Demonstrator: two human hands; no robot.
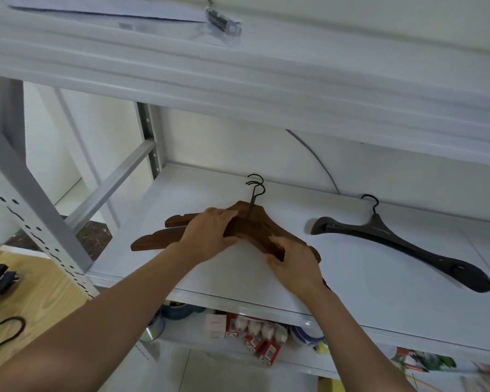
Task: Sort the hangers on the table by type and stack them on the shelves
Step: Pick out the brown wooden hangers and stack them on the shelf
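Wood hangers (pixel 249 228) being stacked on shelf (pixel 224 278)
Gripped by left hand (pixel 210 234) and right hand (pixel 294 267); black hanger (pixel 385 236) is shelved, more left on worktop (pixel 40 301).

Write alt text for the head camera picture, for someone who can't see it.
The left hand and right hand grip a small stack of brown wooden hangers lying on a white shelf. A single black plastic hanger lies apart to their right on the same shelf. The corner of a wooden table shows at lower left.
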